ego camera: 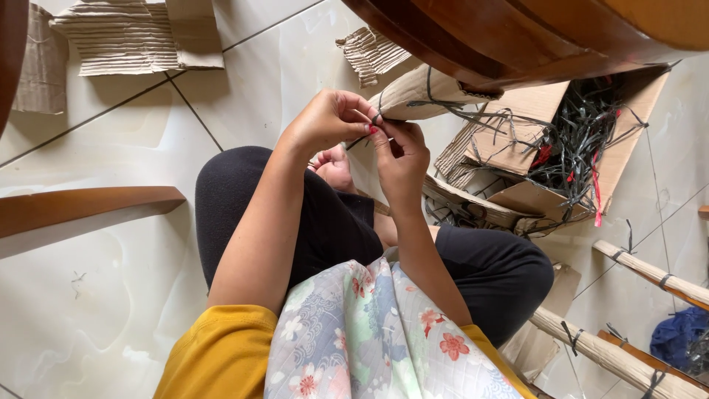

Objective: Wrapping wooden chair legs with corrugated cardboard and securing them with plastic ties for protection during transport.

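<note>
Your left hand (325, 122) and right hand (399, 151) meet fingertip to fingertip, both pinching a thin dark strap (375, 118) right where it wraps the end of a rolled cardboard tube (421, 92). The pinch itself is mostly covered by your fingers, so you can't tell whether the strap is knotted or just looped. The tube runs off toward 1 o'clock and its far end disappears under a curved brown wooden piece (517, 33) cut off by the top edge.

At 3 o'clock from your hands sits an open cardboard box (628, 140) stuffed with a tangle of dark straps (576, 140) plus a few red ones, hard to separate by eye. Down at 4 o'clock lie more strapped tubes (650, 273), partly out of frame. Torn corrugated scraps (125, 37) lie at 10 o'clock on the pale tiled floor (111, 310).
</note>
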